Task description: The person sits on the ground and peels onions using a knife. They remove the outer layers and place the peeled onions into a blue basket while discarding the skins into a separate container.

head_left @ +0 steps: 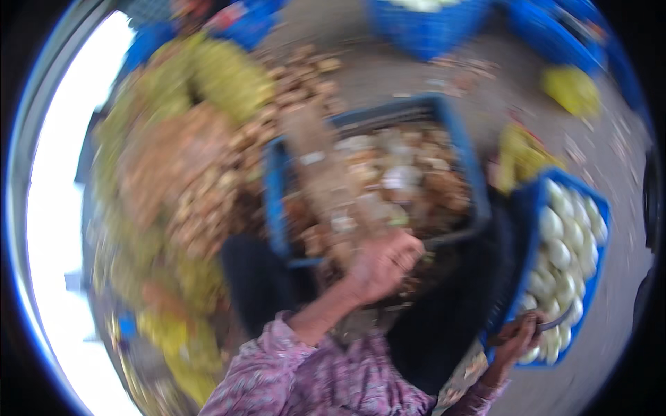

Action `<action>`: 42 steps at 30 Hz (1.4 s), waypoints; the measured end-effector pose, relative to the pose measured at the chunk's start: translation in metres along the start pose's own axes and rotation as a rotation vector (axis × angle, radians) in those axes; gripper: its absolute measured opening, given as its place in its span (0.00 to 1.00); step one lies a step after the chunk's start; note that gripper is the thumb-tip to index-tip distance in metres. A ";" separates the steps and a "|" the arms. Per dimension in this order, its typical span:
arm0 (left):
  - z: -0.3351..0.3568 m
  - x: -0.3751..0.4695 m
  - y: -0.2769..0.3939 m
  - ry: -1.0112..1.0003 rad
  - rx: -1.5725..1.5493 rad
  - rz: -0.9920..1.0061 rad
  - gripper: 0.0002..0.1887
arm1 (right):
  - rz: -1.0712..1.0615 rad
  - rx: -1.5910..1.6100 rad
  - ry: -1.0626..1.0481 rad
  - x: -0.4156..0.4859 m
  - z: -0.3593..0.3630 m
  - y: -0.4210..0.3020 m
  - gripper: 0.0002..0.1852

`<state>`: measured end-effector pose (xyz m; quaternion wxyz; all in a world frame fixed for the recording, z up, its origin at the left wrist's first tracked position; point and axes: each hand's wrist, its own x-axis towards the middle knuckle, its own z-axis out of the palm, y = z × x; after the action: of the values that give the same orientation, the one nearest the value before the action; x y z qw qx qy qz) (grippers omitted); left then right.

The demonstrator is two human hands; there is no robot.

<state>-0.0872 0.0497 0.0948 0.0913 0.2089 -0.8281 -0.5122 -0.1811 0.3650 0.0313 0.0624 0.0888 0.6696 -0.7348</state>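
Observation:
My left hand [387, 260] is above the near end of a wooden board [322, 171], its fingers curled; blur hides whether anything is in them. The board lies across a blue crate [471, 182] of onions [400, 179] and loose skins. At the lower right, my right hand [520, 333] grips what looks like a knife with a curved blade [556, 321]. That hand is over the near edge of a second blue crate [606, 223], filled with pale peeled onions [559, 254].
Unpeeled onions [208, 208] lie heaped at the left beside yellow-green mesh sacks [229, 78]. More blue crates [432, 31] stand at the top. A yellow bag [572, 91] and scattered skins lie on the floor at the right. Part of another person [190, 10] shows at the top left.

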 end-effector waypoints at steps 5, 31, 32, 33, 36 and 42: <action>-0.134 -0.143 -0.043 0.403 0.001 -0.015 0.10 | 0.268 -0.367 -0.793 -0.056 0.222 -0.016 0.18; -0.221 -0.236 -0.506 0.644 0.221 -1.175 0.27 | -0.325 -0.740 -0.755 -0.010 0.316 0.129 0.10; -0.222 -0.248 -0.503 0.782 0.014 -1.158 0.25 | -0.280 -0.680 -0.746 -0.016 0.318 0.128 0.10; -0.225 -0.262 -0.495 0.905 -0.184 -1.133 0.22 | -0.222 -0.615 -0.732 -0.030 0.319 0.127 0.10; -0.280 -0.240 -0.381 1.087 -1.069 -0.598 0.23 | -0.699 -0.806 -1.111 -0.037 0.326 0.115 0.10; -0.318 -0.146 -0.217 0.621 -0.940 -0.123 0.40 | 0.068 -0.699 -0.858 -0.048 0.344 0.059 0.08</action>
<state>0.2146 -0.2273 0.0576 0.3838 0.3345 -0.4314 -0.7448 -0.1375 0.0162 0.0140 0.3788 -0.2228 0.7850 -0.4366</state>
